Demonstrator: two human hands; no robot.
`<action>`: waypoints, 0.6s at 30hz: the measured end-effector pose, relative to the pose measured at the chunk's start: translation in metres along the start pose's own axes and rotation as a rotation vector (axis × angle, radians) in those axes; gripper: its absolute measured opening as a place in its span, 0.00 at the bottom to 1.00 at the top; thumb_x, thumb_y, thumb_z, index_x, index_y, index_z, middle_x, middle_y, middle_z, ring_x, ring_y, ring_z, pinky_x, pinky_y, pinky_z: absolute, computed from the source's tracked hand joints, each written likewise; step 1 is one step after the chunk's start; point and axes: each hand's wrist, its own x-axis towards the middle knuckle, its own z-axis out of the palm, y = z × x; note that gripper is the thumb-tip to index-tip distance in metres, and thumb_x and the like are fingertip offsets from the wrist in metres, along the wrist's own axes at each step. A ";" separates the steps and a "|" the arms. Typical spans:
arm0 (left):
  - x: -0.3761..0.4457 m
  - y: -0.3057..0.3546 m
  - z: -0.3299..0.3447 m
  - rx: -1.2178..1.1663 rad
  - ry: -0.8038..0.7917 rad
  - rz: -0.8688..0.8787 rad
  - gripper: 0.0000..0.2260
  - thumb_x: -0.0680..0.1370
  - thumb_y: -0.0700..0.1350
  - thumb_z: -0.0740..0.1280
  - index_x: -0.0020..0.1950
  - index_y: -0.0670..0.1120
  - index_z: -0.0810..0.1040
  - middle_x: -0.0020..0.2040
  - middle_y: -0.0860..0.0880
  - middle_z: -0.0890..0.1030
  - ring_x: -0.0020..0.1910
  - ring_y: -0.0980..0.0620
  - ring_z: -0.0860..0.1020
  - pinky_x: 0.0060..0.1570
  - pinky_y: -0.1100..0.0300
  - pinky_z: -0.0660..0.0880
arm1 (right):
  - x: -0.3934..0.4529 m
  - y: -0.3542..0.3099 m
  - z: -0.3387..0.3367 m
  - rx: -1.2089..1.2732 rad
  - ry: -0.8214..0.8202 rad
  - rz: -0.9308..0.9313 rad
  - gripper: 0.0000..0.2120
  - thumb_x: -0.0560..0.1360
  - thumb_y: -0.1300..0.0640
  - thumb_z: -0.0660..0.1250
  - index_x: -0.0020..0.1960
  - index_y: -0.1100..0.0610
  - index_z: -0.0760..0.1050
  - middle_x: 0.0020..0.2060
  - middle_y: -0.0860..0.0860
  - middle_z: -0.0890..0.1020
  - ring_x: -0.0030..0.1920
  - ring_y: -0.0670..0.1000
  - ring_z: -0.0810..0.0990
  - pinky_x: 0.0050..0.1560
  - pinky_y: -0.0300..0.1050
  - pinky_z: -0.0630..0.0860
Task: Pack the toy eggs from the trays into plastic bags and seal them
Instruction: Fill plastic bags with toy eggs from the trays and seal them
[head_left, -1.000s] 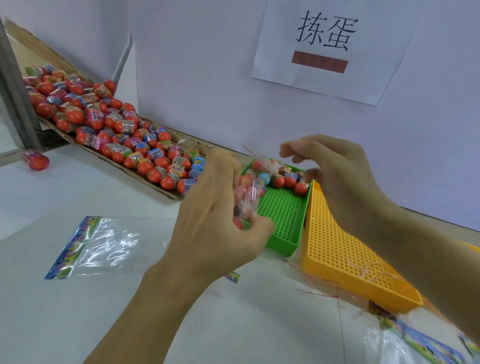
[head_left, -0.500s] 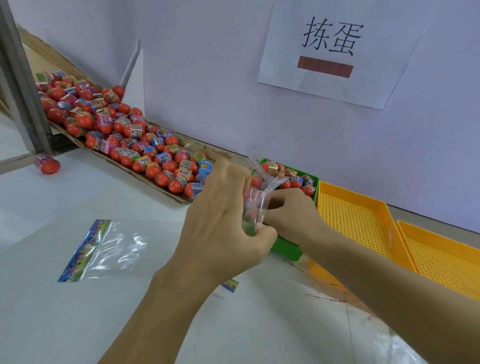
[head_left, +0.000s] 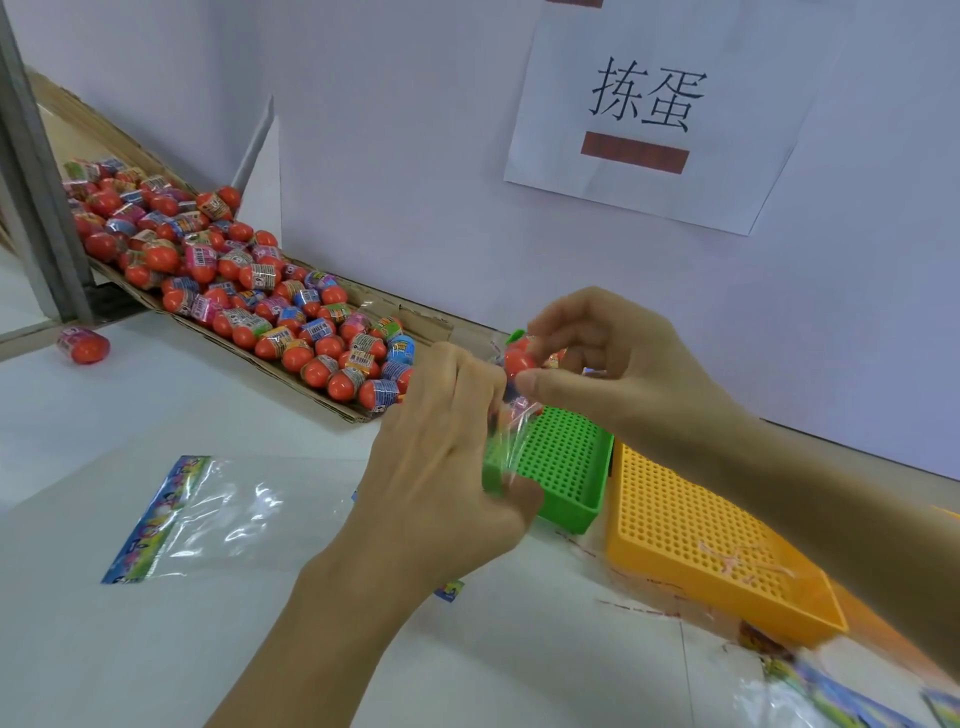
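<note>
On the table: a person's two bare hands are working above a white tabletop (head_left: 130, 415), seen from a head-worn camera looking down.
Surroundings: a long cardboard tray (head_left: 358, 410) is lying along the back wall, heaped with red toy eggs (head_left: 291, 322) wearing coloured label bands. One stray egg (head_left: 83, 345) is lying by itself on the table at far left.
Trays: a green perforated tray (head_left: 566, 467) is sitting just beside a yellow perforated tray (head_left: 691, 540), right of centre.
Bags: a flat spare bag (head_left: 208, 512) with a printed strip is lying on the table at left; more bags (head_left: 810, 691) are showing at the lower right edge.
Sign: a paper sign (head_left: 649, 111) with two printed characters is hanging on the wall.
Blocking: the left hand is covering the near end of the green tray and most of the held bag.
Left hand (head_left: 447, 467): fingers are curling round a clear plastic bag (head_left: 511, 441), holding it up over the green tray.
Right hand (head_left: 613, 358): thumb and fingertips are pinching a red egg (head_left: 518, 362) just above the bag's mouth.
Bag contents: too crumpled and hidden to tell.
</note>
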 end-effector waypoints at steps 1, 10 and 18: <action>0.000 0.000 0.000 -0.009 0.005 -0.001 0.25 0.62 0.47 0.69 0.46 0.59 0.54 0.45 0.55 0.59 0.38 0.53 0.63 0.32 0.59 0.62 | 0.000 -0.002 0.001 -0.048 -0.021 -0.013 0.08 0.71 0.61 0.75 0.49 0.58 0.80 0.44 0.58 0.83 0.39 0.56 0.79 0.46 0.60 0.78; 0.000 0.002 -0.004 -0.049 0.112 -0.013 0.21 0.63 0.43 0.68 0.45 0.54 0.57 0.43 0.52 0.62 0.34 0.49 0.67 0.30 0.53 0.66 | 0.019 0.031 0.008 0.035 0.198 0.101 0.10 0.74 0.61 0.66 0.38 0.51 0.83 0.34 0.41 0.81 0.31 0.36 0.75 0.31 0.27 0.68; 0.000 0.000 -0.003 -0.019 0.088 -0.046 0.18 0.63 0.43 0.66 0.45 0.50 0.59 0.42 0.51 0.61 0.34 0.49 0.64 0.29 0.55 0.65 | 0.037 0.095 0.041 -0.714 -0.073 0.218 0.21 0.73 0.45 0.70 0.65 0.44 0.75 0.65 0.49 0.71 0.67 0.55 0.65 0.66 0.53 0.66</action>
